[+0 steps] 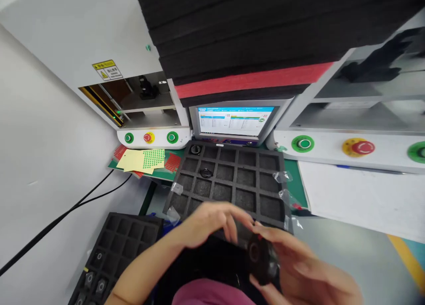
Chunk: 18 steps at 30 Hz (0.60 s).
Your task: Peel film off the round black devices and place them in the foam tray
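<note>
Black part [260, 258] gripped in the right hand [300, 261], left hand [210, 220] loosely spread beside it, so probably mid-handling, and next move needs a steady hold.

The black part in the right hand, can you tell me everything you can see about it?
The black part is a small, chunky, dark piece with a faint round ring on the face turned toward the left, and a small red spot near its top. Its side has a shine, perhaps plastic or metal. The right hand grips it, fingers above and below, just off the near right part of the foam tray. Blur hides whether the left hand touches it.
</note>
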Each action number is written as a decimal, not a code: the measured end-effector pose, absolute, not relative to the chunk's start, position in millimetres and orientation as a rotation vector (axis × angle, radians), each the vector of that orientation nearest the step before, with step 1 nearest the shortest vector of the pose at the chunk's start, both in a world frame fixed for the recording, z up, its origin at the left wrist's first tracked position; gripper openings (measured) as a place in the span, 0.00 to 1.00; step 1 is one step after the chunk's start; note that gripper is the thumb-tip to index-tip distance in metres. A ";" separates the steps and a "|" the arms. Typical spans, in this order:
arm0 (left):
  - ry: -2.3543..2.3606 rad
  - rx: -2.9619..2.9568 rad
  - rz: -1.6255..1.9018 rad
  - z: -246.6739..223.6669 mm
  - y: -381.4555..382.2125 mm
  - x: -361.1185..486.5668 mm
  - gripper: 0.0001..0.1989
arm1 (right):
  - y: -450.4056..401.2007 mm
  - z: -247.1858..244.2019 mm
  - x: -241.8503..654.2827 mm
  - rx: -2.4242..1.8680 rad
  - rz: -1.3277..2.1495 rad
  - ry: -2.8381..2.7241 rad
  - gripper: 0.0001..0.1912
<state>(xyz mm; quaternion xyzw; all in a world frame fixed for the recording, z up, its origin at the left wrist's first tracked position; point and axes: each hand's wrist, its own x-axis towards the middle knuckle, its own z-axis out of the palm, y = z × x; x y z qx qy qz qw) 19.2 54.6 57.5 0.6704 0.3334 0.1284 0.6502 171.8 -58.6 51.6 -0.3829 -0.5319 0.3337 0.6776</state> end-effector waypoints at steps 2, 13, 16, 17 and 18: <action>1.136 2.011 0.248 49.0 95.7 19.3 0.22 | -44.1 45.9 181.6 -0.919 0.651 -1.128 0.25; 1.336 2.408 -0.293 13.2 177.2 39.3 0.07 | -42.7 -11.8 170.8 -0.999 1.806 -1.019 0.20; 1.350 2.410 -0.328 14.6 183.7 39.4 0.09 | -40.7 -11.2 164.9 -0.999 1.976 -1.082 0.20; 1.353 2.407 -0.320 15.4 185.4 38.0 0.09 | -41.1 -11.9 163.7 -1.039 1.955 -1.103 0.21; 1.359 2.402 -0.301 16.1 186.5 36.1 0.10 | -42.3 -13.3 162.9 -1.088 1.930 -1.128 0.23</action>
